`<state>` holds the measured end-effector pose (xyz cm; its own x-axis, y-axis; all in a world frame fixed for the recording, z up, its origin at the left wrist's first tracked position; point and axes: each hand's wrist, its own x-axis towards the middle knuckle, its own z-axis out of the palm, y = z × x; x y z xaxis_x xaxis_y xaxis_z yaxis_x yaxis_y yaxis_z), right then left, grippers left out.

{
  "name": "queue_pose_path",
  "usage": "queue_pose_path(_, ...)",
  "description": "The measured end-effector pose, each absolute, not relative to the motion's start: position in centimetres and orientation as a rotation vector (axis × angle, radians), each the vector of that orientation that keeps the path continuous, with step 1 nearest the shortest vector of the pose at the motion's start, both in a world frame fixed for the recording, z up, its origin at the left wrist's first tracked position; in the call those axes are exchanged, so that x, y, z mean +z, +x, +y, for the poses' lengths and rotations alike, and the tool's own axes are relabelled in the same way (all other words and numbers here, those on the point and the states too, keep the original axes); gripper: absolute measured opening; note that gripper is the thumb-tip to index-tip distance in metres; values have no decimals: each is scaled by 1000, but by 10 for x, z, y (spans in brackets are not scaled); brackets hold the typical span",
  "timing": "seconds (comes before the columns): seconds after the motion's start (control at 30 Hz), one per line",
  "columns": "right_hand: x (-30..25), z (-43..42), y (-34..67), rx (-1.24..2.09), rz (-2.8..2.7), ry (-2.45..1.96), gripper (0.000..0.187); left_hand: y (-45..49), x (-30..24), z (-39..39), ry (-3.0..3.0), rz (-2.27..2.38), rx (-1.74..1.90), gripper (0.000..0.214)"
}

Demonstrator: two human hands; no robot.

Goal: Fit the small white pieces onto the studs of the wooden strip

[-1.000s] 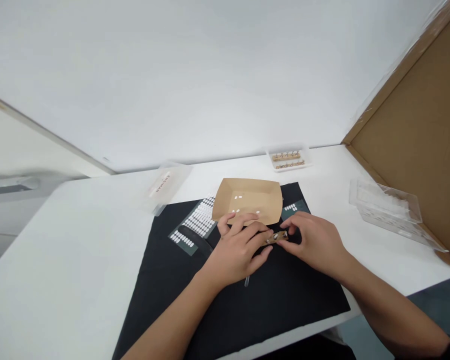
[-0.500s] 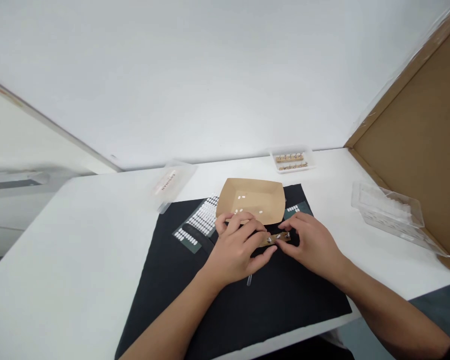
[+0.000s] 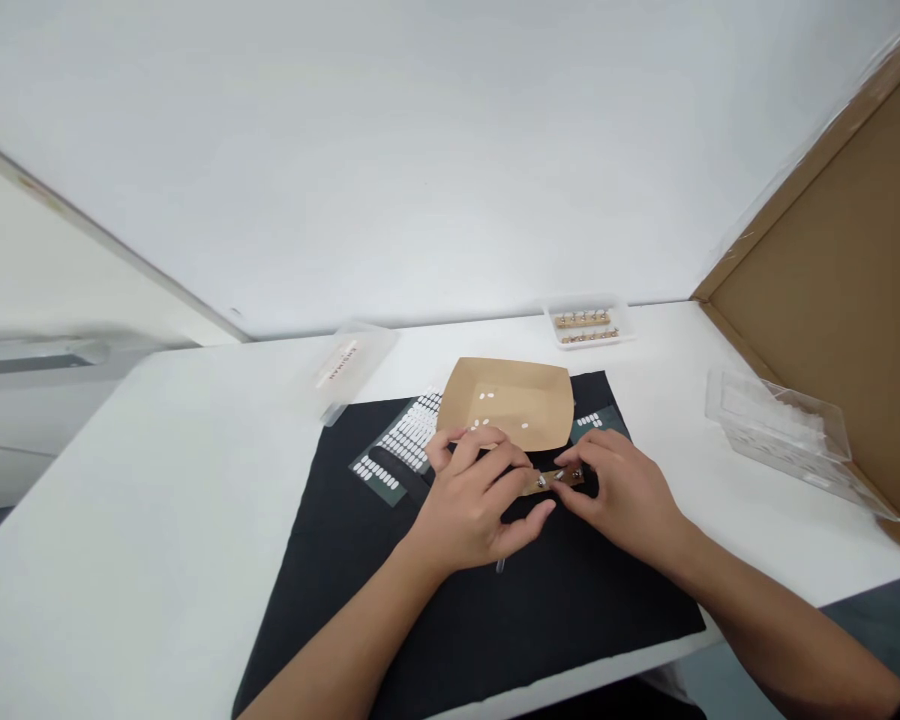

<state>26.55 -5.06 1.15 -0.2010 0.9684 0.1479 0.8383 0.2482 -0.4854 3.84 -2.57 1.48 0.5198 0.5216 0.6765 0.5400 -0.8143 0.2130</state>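
Observation:
A narrow light-brown strip (image 3: 530, 489) with small metal clips standing on it lies on the black cloth (image 3: 570, 590). Small white oval pieces show at the clips. Over the strip's left part rests my left hand (image 3: 474, 497), fingers curled onto it and thumb stretched out in front, off the strip. My right hand (image 3: 621, 482) holds the strip's right part, index finger behind and thumb in front, close to a white oval piece (image 3: 559, 476). Its other fingers are folded out of sight. Just behind the hands, a brown paper tray (image 3: 514, 372) holds several white oval pieces.
Dark green sheets with white ovals lie left (image 3: 379, 483) and right (image 3: 607, 418) of the tray; a black strap-like item (image 3: 397, 467) crosses the left one. Farther back are a clear box (image 3: 589, 343) with clip strips and a translucent lid (image 3: 352, 365). Clear cases (image 3: 780, 425) stand right, beside cardboard (image 3: 832, 250).
My left thumb has moved slightly away from the strip. My right hand stays at the strip with little movement. The whole view has shifted slightly.

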Motion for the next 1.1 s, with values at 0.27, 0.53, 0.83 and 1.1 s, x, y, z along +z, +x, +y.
queue_pose_path(0.27,10,-51,265,420,-2088,-1612,13,37,15,-25,-2754,-950,-1184,13)
queue_pose_path(0.53,12,-52,266,424,-2104,-1556,18,36,15,-25,-2748,-940,-1183,12)
queue_pose_path(0.83,16,-50,268,464,-2180,-1472,25,30,17,-25,-2727,-940,-1200,5)
queue_pose_path(1.1,21,-51,272,399,-2202,-1443,28,21,18,-18,-2518,-971,-1261,23)
